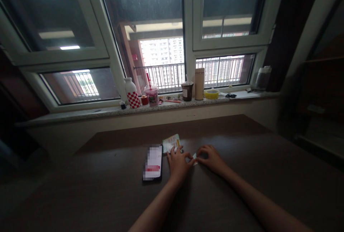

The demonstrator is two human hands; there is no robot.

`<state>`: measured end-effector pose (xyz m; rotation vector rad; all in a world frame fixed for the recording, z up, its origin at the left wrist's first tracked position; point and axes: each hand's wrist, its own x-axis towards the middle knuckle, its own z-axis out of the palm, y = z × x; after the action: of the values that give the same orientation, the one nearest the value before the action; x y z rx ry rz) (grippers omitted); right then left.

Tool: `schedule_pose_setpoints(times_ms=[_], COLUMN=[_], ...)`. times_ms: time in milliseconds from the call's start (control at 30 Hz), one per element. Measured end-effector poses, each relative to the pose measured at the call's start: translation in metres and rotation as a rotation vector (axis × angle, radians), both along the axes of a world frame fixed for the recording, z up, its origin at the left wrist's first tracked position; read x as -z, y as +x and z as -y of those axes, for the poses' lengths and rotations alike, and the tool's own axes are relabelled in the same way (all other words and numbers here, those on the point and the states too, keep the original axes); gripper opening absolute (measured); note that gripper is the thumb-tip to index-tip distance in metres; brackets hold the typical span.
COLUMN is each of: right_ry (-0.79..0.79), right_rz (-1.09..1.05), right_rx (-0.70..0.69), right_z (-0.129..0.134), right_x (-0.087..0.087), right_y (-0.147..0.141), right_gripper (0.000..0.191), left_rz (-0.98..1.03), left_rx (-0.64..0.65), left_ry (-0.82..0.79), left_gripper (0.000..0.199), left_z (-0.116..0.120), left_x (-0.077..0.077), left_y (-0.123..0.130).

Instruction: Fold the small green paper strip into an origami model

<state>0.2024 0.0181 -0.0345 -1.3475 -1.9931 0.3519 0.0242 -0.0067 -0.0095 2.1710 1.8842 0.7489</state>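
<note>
Between my two hands is a small whitish piece (195, 160) with coloured print, perhaps paper or a little packet; it is too small to tell. My left hand (177, 164) pinches its left side between thumb and forefinger. The other left fingers are spread over the lower edge of a printed card or booklet (171, 142), pale with a green border. With thumb and forefinger, my right hand (212, 159) pinches the right side of the same small piece. Just left of my left hand a phone (153, 163) lies face up, its screen lit and partly blurred out.
The dark brown table (113, 203) reaches to the wall below a window. Along the stone sill (107, 112) stand a checkered bottle (132, 94), a pink drink cup (152, 95), a dark cup (187, 91), a beige flask (199, 84) and a yellow tape roll (211, 94).
</note>
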Motion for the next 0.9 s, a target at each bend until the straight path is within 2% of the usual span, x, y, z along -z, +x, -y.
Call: schedule_pose_setpoints(times_ms=[133,400,667,733,900], right_ry=[-0.018,-0.055,-0.117,-0.121,-0.094], right_rz=[0.029,0.048,-0.029,-0.047,-0.03], right_rx=[0.007,-0.067,-0.112,-0.1,-0.049], right_z=[0.0,0.001,-0.006,-0.005,-0.001], right_x=[-0.001,-0.009,-0.001,0.0,-0.002], right_y=[0.0,0.007,0.012,0.012,0.008], right_gripper=[0.015,0.016,0.019,0.014,0.019], left_rz=[-0.023,-0.041,-0.048,-0.04,-0.024], left_rx=[0.003,-0.002,-0.01,-0.008,0.003], left_ry=[0.001,0.033,0.029,0.034,0.039], left_gripper=[0.018,0.015,0.016,0.016,0.016], left_z=[0.001,0.001,-0.001,-0.001,-0.001], left_x=[-0.001,0.001,0.003,0.003,0.005], left_y=[0.0,0.001,0.001,0.001,0.001])
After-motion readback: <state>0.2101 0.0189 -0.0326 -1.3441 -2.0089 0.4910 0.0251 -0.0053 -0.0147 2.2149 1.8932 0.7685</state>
